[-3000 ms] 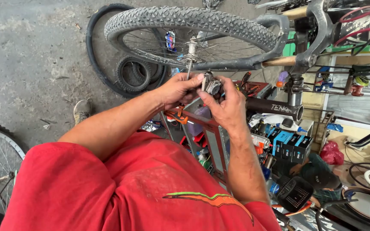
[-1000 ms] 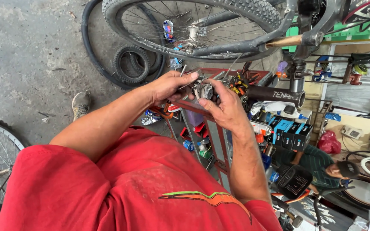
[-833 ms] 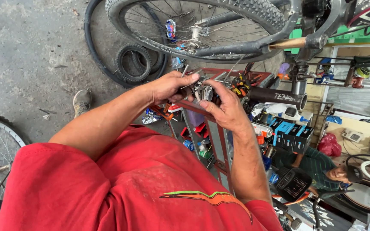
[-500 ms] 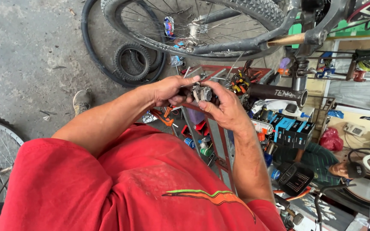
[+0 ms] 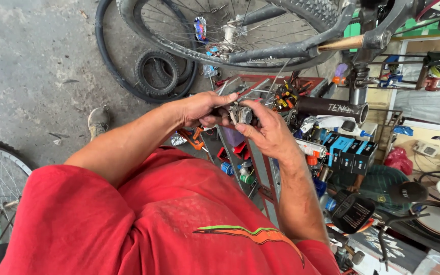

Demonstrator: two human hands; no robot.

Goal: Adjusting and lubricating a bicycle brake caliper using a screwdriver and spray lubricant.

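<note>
Both hands, left hand [image 5: 199, 108] and right hand [image 5: 268, 130], stay closed around a small metal bike part [image 5: 241, 113], now held lower, farther below the wheel [image 5: 230, 30] than before.

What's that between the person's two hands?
In the head view, a small grey metal bike part sits between the left hand and right hand, gripped by both.
</note>
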